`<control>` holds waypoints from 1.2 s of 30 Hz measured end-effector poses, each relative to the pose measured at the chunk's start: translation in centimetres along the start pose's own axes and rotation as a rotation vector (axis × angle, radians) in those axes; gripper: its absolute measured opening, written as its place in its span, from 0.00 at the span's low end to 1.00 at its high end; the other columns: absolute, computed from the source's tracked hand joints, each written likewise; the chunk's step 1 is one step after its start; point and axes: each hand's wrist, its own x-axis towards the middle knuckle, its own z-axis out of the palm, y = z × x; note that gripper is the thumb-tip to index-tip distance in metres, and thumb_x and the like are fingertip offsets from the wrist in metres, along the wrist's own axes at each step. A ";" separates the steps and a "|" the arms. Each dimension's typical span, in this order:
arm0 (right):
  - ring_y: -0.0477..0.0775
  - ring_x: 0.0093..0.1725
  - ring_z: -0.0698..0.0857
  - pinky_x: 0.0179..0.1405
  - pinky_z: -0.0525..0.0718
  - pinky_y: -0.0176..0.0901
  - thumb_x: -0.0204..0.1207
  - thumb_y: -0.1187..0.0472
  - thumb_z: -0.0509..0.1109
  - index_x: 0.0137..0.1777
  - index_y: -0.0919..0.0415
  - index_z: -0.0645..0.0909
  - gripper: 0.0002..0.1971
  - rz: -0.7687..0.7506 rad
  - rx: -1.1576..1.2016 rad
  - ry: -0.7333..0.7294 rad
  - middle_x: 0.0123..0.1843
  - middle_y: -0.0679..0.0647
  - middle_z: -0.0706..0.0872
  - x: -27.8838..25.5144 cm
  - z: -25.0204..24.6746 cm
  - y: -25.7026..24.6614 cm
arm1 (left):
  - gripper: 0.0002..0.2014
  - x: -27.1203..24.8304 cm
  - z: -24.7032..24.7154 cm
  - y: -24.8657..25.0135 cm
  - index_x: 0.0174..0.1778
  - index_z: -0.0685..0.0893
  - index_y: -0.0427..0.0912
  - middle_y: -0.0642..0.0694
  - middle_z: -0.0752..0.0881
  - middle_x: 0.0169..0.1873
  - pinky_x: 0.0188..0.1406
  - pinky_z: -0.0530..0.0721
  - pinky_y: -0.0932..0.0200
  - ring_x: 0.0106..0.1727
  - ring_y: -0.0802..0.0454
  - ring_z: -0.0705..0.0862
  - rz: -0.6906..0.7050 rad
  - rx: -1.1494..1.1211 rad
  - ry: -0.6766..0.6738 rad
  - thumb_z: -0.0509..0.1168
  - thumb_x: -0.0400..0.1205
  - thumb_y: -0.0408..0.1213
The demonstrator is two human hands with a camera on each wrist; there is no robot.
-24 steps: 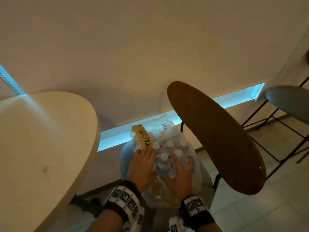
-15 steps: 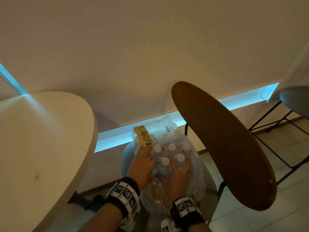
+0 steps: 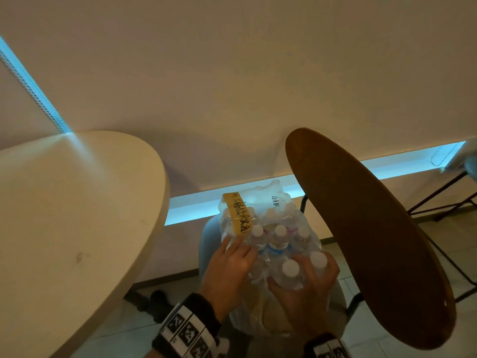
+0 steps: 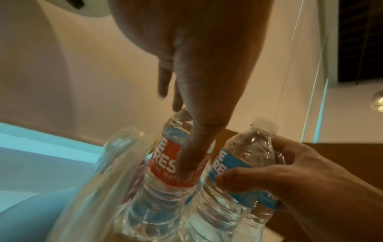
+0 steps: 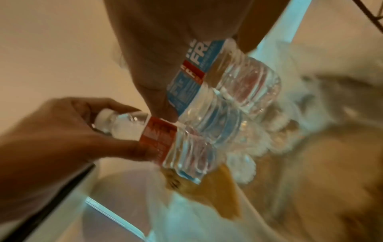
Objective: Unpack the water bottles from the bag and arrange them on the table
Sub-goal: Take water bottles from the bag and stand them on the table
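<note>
**Both hands at a clear bag of water bottles on a seat beside the round counter**

Dim, warm-lit room with a plain pale wall and a strip of blue-white light along its base. Round cream counter at left, curved edge near the bag, top bare in the part in view. Brown chair back at right, just beside the bag, thin dark legs beneath. Pale tiled floor between. Open air above the bottles and over the counter; narrow gap only between counter edge and chair back.

Clear plastic bag, yellow handwritten tag on its upper left, set on a bluish seat. White-capped water bottles upright inside, packed touching one another.

Left hand at the bag's left side: index finger straight along a red-labelled bottle, thumb on the label from the other side, grip pinching that bottle. Right hand at the near right: grip curled round a blue-labelled bottle, thumb across the label, a second bottle's white cap showing against the same fingers. Patterned wristbands on both wrists.
</note>
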 end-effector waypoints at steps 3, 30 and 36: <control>0.57 0.67 0.71 0.56 0.85 0.61 0.45 0.42 0.87 0.56 0.56 0.85 0.37 -0.142 0.063 0.127 0.66 0.59 0.75 1.5 -3.4 -1.7 | 0.34 -1.2 -2.9 1.3 0.71 0.77 0.53 0.53 0.88 0.65 0.48 0.91 0.64 0.53 0.57 0.92 -0.029 -0.163 0.134 0.83 0.70 0.43; 0.47 0.55 0.90 0.55 0.91 0.47 0.37 0.45 0.89 0.57 0.38 0.81 0.42 -0.914 0.547 -0.700 0.58 0.53 0.83 0.4 -5.3 -40.4 | 0.31 -25.1 -39.7 -7.1 0.51 0.88 0.56 0.60 0.88 0.41 0.38 0.91 0.52 0.39 0.59 0.88 -0.685 0.093 0.434 0.88 0.52 0.53; 0.45 0.54 0.87 0.52 0.89 0.36 0.41 0.49 0.91 0.48 0.29 0.78 0.35 -0.985 0.520 -0.820 0.57 0.49 0.78 -3.1 1.3 -46.2 | 0.30 -27.9 -40.6 -13.0 0.52 0.88 0.53 0.55 0.86 0.44 0.39 0.87 0.53 0.43 0.55 0.83 -0.838 0.216 0.313 0.88 0.53 0.45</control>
